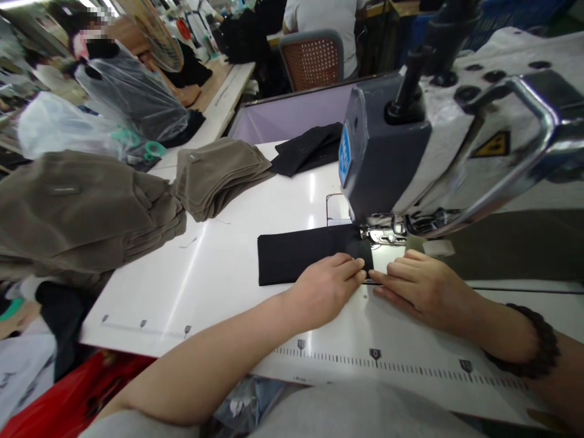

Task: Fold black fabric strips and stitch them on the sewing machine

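Note:
A folded black cloth piece lies flat on the white sewing table, its right end beside the presser foot of the sewing machine. My left hand rests on the cloth's lower right part, fingers together and pressing it down. Just right of it, my right hand has its fingertips at the cloth's right edge, index finger extended and the other fingers partly curled. The fingertips of both hands nearly meet. A dark beaded bracelet is on my right wrist.
Stacks of grey-brown cloth pieces lie at the left, with a smaller stack beside them. More black pieces sit behind. An olive cloth is under the machine arm. Beyond are a chair and a person in a light shirt.

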